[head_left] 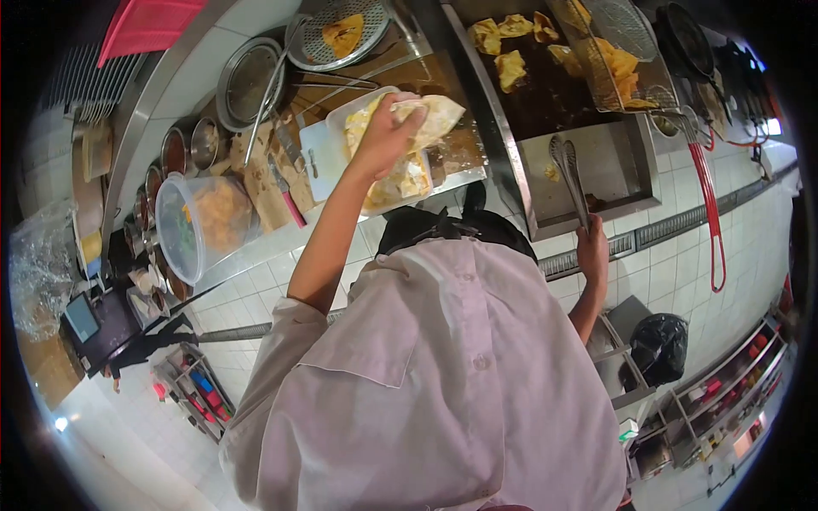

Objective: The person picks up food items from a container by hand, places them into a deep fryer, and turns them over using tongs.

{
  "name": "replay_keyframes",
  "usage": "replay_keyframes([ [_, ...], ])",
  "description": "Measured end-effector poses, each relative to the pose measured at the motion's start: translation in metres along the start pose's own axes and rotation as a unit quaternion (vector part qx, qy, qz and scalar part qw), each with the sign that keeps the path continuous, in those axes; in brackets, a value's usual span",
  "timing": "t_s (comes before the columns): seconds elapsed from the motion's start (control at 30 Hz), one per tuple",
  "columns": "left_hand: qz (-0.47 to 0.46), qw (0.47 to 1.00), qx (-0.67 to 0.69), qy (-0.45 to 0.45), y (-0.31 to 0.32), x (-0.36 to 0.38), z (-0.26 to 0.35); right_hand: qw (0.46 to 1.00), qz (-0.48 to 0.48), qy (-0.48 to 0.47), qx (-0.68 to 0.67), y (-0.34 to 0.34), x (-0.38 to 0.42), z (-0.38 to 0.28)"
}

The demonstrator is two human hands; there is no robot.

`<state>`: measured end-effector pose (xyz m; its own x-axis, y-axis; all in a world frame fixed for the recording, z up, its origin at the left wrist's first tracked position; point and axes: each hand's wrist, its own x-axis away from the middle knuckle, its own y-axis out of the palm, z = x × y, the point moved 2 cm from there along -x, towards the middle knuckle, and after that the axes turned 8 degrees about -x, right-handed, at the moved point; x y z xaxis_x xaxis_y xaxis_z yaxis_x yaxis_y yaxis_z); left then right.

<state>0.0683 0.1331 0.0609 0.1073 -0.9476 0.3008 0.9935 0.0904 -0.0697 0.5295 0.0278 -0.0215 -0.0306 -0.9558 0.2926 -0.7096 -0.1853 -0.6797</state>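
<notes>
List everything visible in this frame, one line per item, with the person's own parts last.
dough sheet: one, pale yellow, lifted above the white tray
white tray: one, on the counter, holds more pale sheets
tongs: one pair, metal, over the fryer edge
fryer: one, dark oil with golden pieces floating
wire basket: one, metal, holding fried pieces
plastic tub: one, clear, lying on its side on the counter
perforated tray: one, metal, one fried piece on it
red-handled skimmer: one, by the fryer
left hand: grips the dough sheet
right hand: holds the tongs

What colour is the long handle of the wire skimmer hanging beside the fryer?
Red. The long looped handle of the wire skimmer shows clearly in the head view.
</notes>
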Motion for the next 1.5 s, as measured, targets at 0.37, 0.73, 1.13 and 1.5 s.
replay_keyframes([
  [0.37,-0.013,0.991,-0.101,0.086,0.078,-0.098,-0.017,1.000,0.011,-0.021,-0.016,-0.008,0.009,0.011],
  [0.73,0.119,0.765,-0.609,0.171,-0.081,0.063,-0.066,1.000,-0.015,0.010,-0.012,-0.016,-0.003,0.014],
  [1.13,0.030,0.789,-0.574,0.217,-0.045,0.055,-0.054,0.999,-0.034,0.002,0.033,-0.021,-0.017,0.016],
  [1.5,0.021,0.831,-0.508,0.224,-0.036,0.060,-0.063,0.998,-0.048,0.013,0.027,-0.017,-0.004,-0.019],
])
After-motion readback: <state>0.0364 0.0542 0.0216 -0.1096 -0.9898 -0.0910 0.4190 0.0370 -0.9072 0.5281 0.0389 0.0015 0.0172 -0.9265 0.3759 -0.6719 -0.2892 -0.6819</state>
